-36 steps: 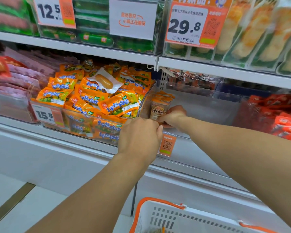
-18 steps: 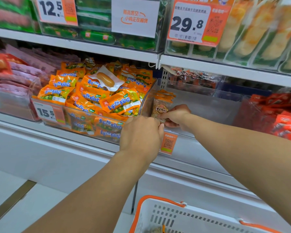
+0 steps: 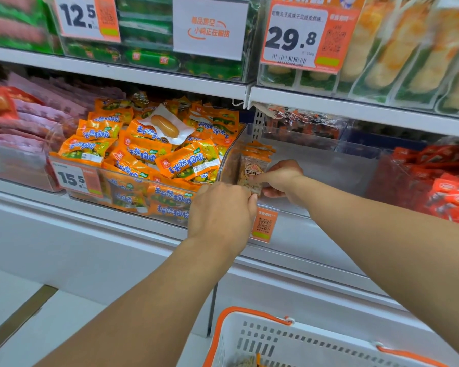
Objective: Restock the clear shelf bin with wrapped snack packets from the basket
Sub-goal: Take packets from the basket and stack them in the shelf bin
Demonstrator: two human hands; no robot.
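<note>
Done: we see a short row of snack packets upright at the clear bin's left end
Hands: left hand and right hand both pinch the nearest packet
Left: most of bin bare; basket contents mostly hidden

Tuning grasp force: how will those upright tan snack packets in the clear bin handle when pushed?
The snack packets look thin and film-wrapped, so probably light and slippery. Standing on edge against the clear bin wall, they likely tip if unsupported; both the left hand and right hand steady them.
</note>
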